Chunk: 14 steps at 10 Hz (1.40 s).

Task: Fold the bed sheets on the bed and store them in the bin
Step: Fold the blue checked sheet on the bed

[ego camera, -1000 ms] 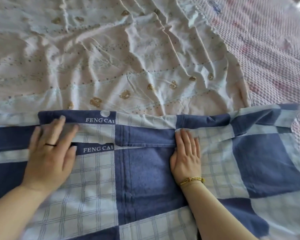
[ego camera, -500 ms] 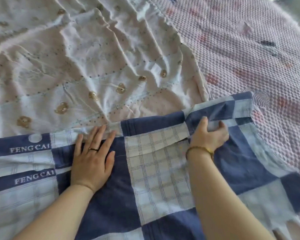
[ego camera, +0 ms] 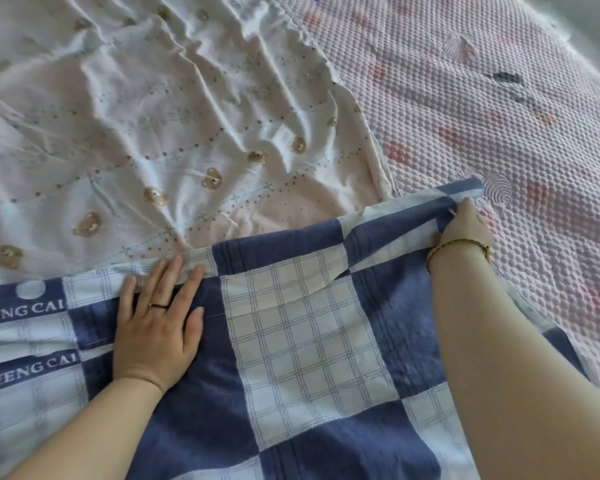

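Blue checked sheet (ego camera: 309,341) covers the near part of the bed, spread flat, with its far edge doubled over into a folded hem. Everything below is placed relative to it.

At its left end are two printed FENG CAI bands (ego camera: 25,308), one above the other, so likely two layers there. Left hand (ego camera: 156,323) lies on the sheet left of centre, palm down. Fingers are straight and spread, tips pressing the folded far edge. It grips nothing, just pins. There is a thin dark ring (ego camera: 158,305) on one finger. At the sheet's centre is a pale grid square, with a low ridge running toward the far right corner. Right hand (ego camera: 465,226) is at that corner, fingers curled round the gathered edge and gripping it. Gold bracelet (ego camera: 458,245) at the wrist. Fingertips are mostly hidden behind the hand.

Handling, judged: thin woven cloth, light, limp, no stiffness. It creases wherever unsupported, and the layers probably slide on each other. Best hold is at the corners and along the hem, with tension kept between both hands or the edge will sag. Not fragile.

Edges and room: beyond the sheet's far edge lies white dotted sheet (ego camera: 153,133), rumpled. It is touching that edge or tucked under it, cannot tell which. Right of the checked sheet is pink quilted cover (ego camera: 499,98), bare, which gives open room to carry the corner across. Bin not in view.
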{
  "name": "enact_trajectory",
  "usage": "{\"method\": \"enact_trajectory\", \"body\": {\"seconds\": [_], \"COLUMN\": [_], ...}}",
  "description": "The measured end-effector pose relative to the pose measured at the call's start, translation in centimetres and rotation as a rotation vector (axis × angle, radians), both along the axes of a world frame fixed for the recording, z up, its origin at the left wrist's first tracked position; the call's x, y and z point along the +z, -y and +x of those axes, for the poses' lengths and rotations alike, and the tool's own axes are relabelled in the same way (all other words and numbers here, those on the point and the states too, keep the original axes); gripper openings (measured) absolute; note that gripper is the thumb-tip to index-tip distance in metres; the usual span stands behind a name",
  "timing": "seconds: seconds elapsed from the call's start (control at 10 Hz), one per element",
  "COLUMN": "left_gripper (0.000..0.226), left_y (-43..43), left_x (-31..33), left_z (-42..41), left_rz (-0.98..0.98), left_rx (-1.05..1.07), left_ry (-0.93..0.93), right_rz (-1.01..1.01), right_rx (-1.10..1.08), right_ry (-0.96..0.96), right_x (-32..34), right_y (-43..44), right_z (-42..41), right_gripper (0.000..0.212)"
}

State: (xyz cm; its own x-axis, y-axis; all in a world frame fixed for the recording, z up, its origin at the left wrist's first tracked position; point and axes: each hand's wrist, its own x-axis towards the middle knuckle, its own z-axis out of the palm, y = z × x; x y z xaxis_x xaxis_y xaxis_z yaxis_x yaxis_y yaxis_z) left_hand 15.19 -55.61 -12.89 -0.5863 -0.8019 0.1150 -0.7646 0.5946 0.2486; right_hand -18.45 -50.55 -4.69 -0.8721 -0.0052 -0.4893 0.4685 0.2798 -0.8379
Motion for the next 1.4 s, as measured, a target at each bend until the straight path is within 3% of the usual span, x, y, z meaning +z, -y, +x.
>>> {"method": "enact_trajectory", "body": {"seconds": [0.1, 0.2, 0.4, 0.5, 0.6, 0.7, 0.8, 0.9, 1.0, 1.1, 1.2, 1.4], "left_gripper": [0.054, 0.055, 0.056, 0.057, 0.057, 0.057, 0.057, 0.056, 0.055, 0.055, 0.054, 0.050], "left_y": [0.0, -0.1, -0.1, -0.1, -0.1, -0.2, -0.1, -0.2, -0.1, -0.2, -0.2, -0.3], "left_x": [-0.1, -0.1, -0.2, -0.2, -0.3, -0.3, -0.4, -0.4, -0.5, -0.6, -0.7, -0.9], "left_z": [0.0, -0.1, -0.2, -0.2, -0.2, -0.2, -0.2, -0.1, -0.1, -0.1, -0.1, -0.1], "left_rz": [-0.008, -0.026, -0.032, -0.036, -0.040, -0.036, -0.037, -0.054, -0.069, -0.076, -0.104, -0.168], "left_rx": [0.000, 0.002, 0.005, 0.004, 0.008, 0.004, 0.009, 0.011, 0.011, 0.015, 0.022, 0.085], "left_ry": [-0.010, -0.016, -0.021, -0.019, -0.022, -0.025, -0.028, -0.038, -0.044, -0.047, -0.068, -0.097], "right_rz": [-0.264, -0.442, -0.585, -0.610, -0.493, -0.073, 0.467, 0.735, 0.741, 0.604, 0.832, 1.111], "right_rx": [-0.163, -0.116, 0.087, 0.059, 0.071, 0.225, 0.404, 0.400, 0.522, 1.144, 1.456, 1.202], "right_ry": [0.119, 0.259, 0.404, 0.362, 0.232, -0.074, -0.362, -0.429, -0.756, -1.006, -0.990, -0.739], "right_x": [0.0, 0.5, 1.2, 1.5, 1.9, 2.9, 1.9, 0.7, 0.6, -1.2, -3.9, -3.5], "right_y": [-1.6, -1.9, 0.9, 0.6, -0.6, -1.6, -2.6, -3.0, -1.6, -0.3, -0.9, -0.4], "right_z": [0.8, 0.9, 1.6, 1.1, -0.8, -2.4, -3.0, -1.7, 2.7, 8.3, 8.9, 1.7], "right_gripper": [0.037, 0.046, 0.031, 0.034, 0.024, 0.007, 0.050, 0.074, 0.068, 0.069, 0.087, 0.064]}}
